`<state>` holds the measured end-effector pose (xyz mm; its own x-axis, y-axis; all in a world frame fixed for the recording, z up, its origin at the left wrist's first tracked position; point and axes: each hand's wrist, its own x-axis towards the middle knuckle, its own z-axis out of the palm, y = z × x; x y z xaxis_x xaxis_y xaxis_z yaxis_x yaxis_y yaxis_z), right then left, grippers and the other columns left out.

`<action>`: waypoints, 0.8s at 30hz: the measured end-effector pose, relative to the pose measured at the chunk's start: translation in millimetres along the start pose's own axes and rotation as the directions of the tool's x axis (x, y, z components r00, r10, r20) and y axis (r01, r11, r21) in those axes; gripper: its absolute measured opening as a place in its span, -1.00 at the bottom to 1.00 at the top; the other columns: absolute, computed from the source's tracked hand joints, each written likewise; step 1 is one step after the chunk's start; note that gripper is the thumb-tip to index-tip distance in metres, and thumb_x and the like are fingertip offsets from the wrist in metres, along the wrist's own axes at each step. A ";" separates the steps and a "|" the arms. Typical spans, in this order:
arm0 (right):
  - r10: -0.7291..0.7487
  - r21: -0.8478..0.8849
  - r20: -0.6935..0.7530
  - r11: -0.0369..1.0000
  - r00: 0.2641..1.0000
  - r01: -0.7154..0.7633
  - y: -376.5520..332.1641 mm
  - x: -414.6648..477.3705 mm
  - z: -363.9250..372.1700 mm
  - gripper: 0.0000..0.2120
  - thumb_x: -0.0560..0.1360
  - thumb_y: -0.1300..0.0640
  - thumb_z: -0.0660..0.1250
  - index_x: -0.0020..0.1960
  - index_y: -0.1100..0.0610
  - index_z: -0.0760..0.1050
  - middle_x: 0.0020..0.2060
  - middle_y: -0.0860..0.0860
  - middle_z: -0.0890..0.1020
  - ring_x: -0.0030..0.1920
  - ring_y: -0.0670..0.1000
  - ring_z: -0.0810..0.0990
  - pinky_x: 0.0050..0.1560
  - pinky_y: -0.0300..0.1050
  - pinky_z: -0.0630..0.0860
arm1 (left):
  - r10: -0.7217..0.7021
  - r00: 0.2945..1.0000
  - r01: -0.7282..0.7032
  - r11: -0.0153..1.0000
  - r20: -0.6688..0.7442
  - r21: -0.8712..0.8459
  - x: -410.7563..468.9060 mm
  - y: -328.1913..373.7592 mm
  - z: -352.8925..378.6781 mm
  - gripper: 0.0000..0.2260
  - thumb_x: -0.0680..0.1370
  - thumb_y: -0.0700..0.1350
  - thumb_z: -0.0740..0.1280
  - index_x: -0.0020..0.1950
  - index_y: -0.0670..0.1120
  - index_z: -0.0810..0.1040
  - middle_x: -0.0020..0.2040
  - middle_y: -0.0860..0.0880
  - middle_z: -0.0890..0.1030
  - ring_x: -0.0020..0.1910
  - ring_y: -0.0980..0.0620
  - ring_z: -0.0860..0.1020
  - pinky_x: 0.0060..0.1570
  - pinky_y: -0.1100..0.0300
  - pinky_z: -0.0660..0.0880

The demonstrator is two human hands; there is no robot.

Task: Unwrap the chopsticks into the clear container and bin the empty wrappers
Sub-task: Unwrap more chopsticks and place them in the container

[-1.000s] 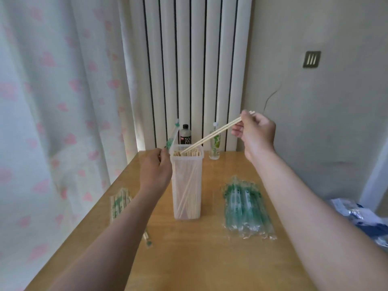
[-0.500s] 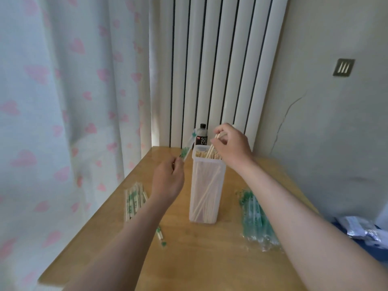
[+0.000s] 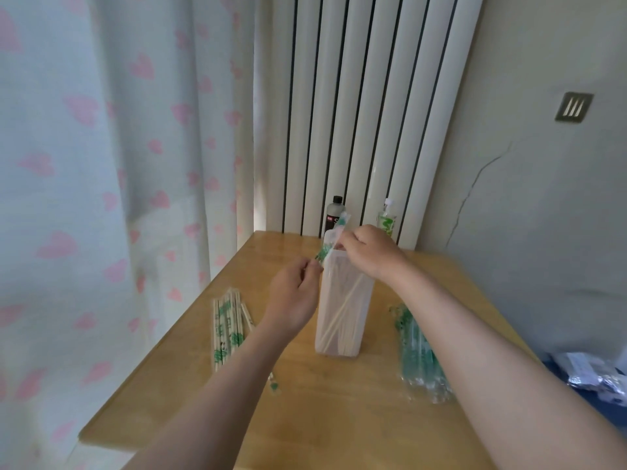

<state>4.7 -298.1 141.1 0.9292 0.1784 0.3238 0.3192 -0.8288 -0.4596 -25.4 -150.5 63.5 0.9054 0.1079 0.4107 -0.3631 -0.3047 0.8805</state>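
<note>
One clear container stands on the wooden table; radiator behind; curtain left.

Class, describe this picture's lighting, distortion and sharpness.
Head view: soft daylight filters through the pink-heart curtain; wide-angle distortion fans the white ribbed radiator outward; the glossy wooden table shows pale sheen at its far edge; the clear green-printed wrapper the left hand pinches looks soft.

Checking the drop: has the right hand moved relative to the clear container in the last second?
Yes. The right hand came down and leftward, from above-right of the clear container to its rim.
</note>
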 end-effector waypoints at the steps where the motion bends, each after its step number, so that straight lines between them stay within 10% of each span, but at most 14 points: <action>1: -0.014 0.096 -0.064 0.995 0.998 0.020 4.0 -1.0 -2.3 -0.52 0.67 -0.01 0.08 -0.28 0.27 0.43 -0.35 0.14 0.56 -0.30 0.15 0.53 -0.21 -0.07 0.33 | 0.005 1.000 -0.005 1.000 0.017 0.002 -1.8 2.1 2.0 -0.68 0.68 -0.04 0.16 -0.05 -0.23 0.56 -0.24 -0.30 0.57 -0.36 0.01 0.43 -0.32 0.06 0.35; 8: -0.039 0.384 -0.341 0.906 0.939 0.177 20.7 -27.7 -30.6 -0.68 0.56 0.04 0.27 -0.28 0.16 0.60 -0.35 0.07 0.64 -0.25 0.08 0.61 -0.09 0.03 0.57 | 0.006 0.992 0.006 0.996 0.124 -0.094 -16.7 27.2 28.9 -0.72 0.70 -0.07 0.14 -0.02 -0.18 0.57 -0.33 -0.09 0.51 -0.41 0.05 0.42 -0.45 0.27 0.34; 24: 0.632 0.594 -0.319 0.714 0.706 -0.370 235.7 -102.4 -19.7 -0.85 0.60 0.14 0.25 -0.09 0.01 0.56 -0.15 0.03 0.69 -0.13 0.02 0.67 -0.09 -0.08 0.52 | -0.273 0.907 0.240 0.961 0.320 0.139 -11.0 24.0 178.1 -0.90 0.57 -0.20 0.33 0.05 -0.05 0.48 -0.20 -0.06 0.59 -0.26 0.00 0.54 -0.21 0.12 0.50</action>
<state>-18.9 -522.1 16.0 0.7985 -0.5671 0.2022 -0.0054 -0.3426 -0.9395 -4.9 -327.5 38.0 0.9910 -0.1219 0.0563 -0.1007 -0.3981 0.9118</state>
